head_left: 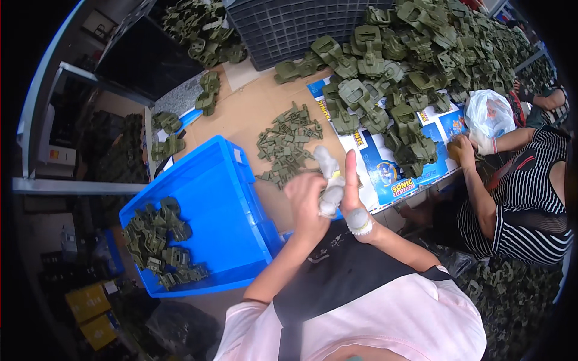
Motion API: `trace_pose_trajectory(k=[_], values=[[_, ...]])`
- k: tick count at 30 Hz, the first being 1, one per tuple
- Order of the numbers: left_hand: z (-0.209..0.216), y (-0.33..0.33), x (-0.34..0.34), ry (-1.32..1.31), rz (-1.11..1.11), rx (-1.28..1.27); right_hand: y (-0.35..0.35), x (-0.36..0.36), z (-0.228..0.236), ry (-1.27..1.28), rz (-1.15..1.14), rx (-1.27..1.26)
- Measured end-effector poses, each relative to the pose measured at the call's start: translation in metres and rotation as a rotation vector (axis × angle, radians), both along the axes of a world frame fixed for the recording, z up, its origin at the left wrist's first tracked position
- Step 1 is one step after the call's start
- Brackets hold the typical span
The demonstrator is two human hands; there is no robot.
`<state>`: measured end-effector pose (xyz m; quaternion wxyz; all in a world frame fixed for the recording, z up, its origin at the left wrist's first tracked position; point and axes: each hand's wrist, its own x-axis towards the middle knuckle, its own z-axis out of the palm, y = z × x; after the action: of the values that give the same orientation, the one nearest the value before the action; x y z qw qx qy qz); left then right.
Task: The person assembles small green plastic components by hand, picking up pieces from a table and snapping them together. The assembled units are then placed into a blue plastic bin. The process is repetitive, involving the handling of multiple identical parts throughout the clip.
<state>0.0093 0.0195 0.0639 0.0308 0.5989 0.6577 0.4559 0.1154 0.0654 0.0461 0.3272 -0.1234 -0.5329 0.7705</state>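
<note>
In front of my chest both hands come close together. My left hand (306,201) is curled and smeared by motion, its fingers pressed at a white cloth finger cover (330,201) between the hands. My right hand (354,201) holds one bare finger stretched out, pointing away from me. Another white finger cover (359,221), with a frilled edge, sits on that hand near the wrist, seemingly on the thumb. More white covering (326,162) shows just beyond the hands; which fingers wear it I cannot tell. Past the hands lies a pile of small olive-green plastic parts (286,144).
To the left, a blue bin (220,207) holds several larger green parts (159,240). Green moulded housings (385,78) heap up at the far right, beside a black crate (295,30). A co-worker's hand (462,150) rests near a white plastic bag (489,117). Brown cardboard (241,108) covers the table.
</note>
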Motion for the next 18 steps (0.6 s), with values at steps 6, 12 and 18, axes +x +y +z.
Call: trace_pose_trajectory(k=[6, 12, 18], values=[[-0.001, -0.011, -0.011, -0.006, -0.405, 0.020, -0.017, -0.003, 0.017, -0.311, -0.514, 0.133], [-0.008, -0.050, -0.038, 0.067, -0.237, -0.005, 0.011, -0.002, 0.006, -0.536, -0.259, 0.632], [-0.031, -0.194, -0.301, 0.250, 1.195, -0.141, 0.050, 0.038, -0.009, -0.635, -0.375, 0.574]])
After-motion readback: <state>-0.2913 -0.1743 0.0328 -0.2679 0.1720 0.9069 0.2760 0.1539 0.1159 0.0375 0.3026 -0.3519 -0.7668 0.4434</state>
